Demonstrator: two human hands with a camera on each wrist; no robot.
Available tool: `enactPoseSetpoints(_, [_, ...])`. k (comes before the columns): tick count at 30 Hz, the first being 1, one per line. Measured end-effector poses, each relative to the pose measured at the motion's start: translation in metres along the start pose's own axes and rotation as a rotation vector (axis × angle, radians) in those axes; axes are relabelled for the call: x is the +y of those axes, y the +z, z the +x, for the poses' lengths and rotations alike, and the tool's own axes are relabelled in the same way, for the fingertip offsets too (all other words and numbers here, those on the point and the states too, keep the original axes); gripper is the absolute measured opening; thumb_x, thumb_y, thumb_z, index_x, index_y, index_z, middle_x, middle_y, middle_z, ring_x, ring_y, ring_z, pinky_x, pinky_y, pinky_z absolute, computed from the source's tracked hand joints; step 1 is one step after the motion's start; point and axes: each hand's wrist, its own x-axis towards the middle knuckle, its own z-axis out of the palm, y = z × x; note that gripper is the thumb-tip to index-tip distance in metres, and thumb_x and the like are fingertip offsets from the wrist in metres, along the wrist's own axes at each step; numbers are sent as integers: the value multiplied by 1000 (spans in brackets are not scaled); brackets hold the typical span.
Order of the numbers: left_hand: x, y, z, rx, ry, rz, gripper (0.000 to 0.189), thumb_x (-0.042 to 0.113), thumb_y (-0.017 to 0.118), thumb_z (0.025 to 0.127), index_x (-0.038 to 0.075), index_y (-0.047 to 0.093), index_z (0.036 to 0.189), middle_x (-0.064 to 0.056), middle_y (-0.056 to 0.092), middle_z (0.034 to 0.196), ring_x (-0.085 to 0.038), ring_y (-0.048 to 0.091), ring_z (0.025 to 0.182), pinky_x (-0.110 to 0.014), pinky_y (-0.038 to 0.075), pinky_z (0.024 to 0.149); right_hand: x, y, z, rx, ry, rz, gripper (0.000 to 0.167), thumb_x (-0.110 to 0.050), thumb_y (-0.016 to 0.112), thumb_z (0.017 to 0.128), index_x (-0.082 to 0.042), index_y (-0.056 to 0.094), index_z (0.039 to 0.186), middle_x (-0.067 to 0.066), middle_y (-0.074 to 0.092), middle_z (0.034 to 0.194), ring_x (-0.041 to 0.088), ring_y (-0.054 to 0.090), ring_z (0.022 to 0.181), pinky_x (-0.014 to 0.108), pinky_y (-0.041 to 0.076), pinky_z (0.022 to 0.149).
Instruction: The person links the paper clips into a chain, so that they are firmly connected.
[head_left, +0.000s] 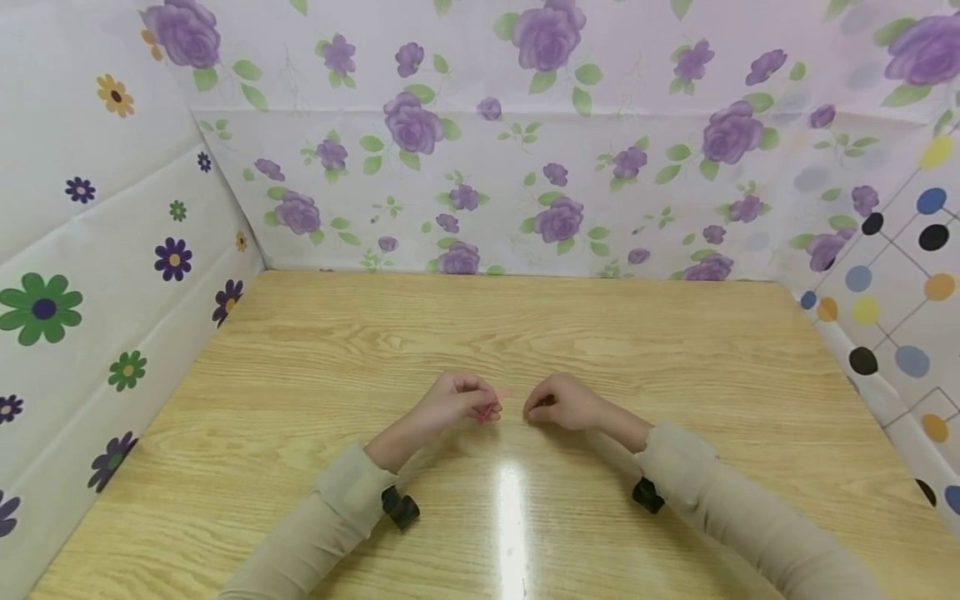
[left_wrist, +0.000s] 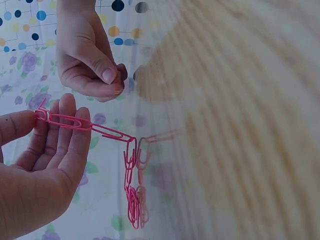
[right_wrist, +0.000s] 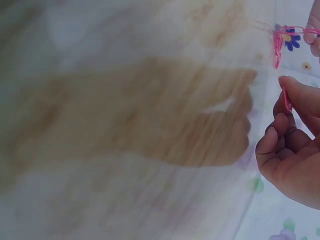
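My left hand point(head_left: 456, 398) pinches one end of a chain of linked pink paper clips point(left_wrist: 132, 205) between thumb and finger. In the left wrist view the chain runs across its fingers and past the fingertips, and the far end lies bunched on the tabletop. My right hand point(head_left: 570, 403) is a short way to the right, apart from the chain. Between its thumb and forefinger it holds a single pink paper clip point(right_wrist: 287, 100), mostly covered by the fingers. That clip is hidden in the head view.
Both hands are over a glossy wood-grain table point(head_left: 360, 325), which reflects them. A purple-flowered sheet point(head_left: 480, 167) hangs behind it, with a flowered sheet point(head_left: 90, 250) at the left and a dotted one point(head_left: 900, 325) at the right.
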Motion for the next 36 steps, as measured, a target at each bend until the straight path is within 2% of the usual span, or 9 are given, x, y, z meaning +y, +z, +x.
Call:
enactPoseSetpoints(6, [2,1,1,-12,-13,-1,19,2,53,89,-17,58,92,-8,65,77,-17,64,70,-46,50,75,-2,-4,-5,83,26,48,5,-5,67,81,-5,72,81,1,68,80,10,59,70,25,48,61])
enactPoseSetpoints(11, [3,2,2,-16,-34,-3,21,3,53,89,-17,58,93,-8,65,77,-18,64,71,-47,49,77,-5,-8,-9,164,39,24,4,-4,68,79,-5,72,81,-2,63,76,10,50,64,24,43,56])
enactPoseSetpoints(14, [2,2,4,-23,-37,-1,20,4,54,90,-15,60,92,-9,65,78,-19,64,72,-48,48,77,-5,-11,-11,195,60,49,4,-5,67,81,-3,71,83,-1,62,76,10,49,63,24,43,56])
enactPoseSetpoints(18, [1,2,6,-34,-38,4,20,5,54,90,-15,60,92,-11,65,79,-21,64,74,-47,48,77,-6,-13,-13,194,98,116,7,-6,62,86,-4,68,84,6,65,78,13,53,64,24,44,56])
enactPoseSetpoints(25, [1,2,7,-42,-16,31,20,3,53,90,-15,60,91,-11,65,78,-25,64,74,-40,50,69,-9,-15,-16,171,119,245,10,-6,58,89,2,63,86,19,62,81,35,57,70,26,45,53])
enactPoseSetpoints(29, [3,3,9,-48,-21,63,22,5,54,90,-15,60,94,-10,65,78,-26,64,75,-38,50,66,-11,-14,-17,183,120,262,11,-6,57,89,3,62,87,18,61,79,35,57,69,26,45,53])
enactPoseSetpoints(34, [3,6,11,-60,-3,86,22,6,54,90,-15,61,93,-14,66,79,-30,64,75,-45,49,68,-13,-12,-18,207,87,274,8,-3,57,88,3,63,88,16,62,78,34,57,69,38,49,57])
enactPoseSetpoints(36, [4,8,11,-66,3,90,22,6,54,90,-15,60,93,-14,65,79,-31,64,77,-48,49,70,-14,-12,-19,215,76,275,7,-2,58,88,2,63,87,17,62,78,35,57,69,39,49,58])
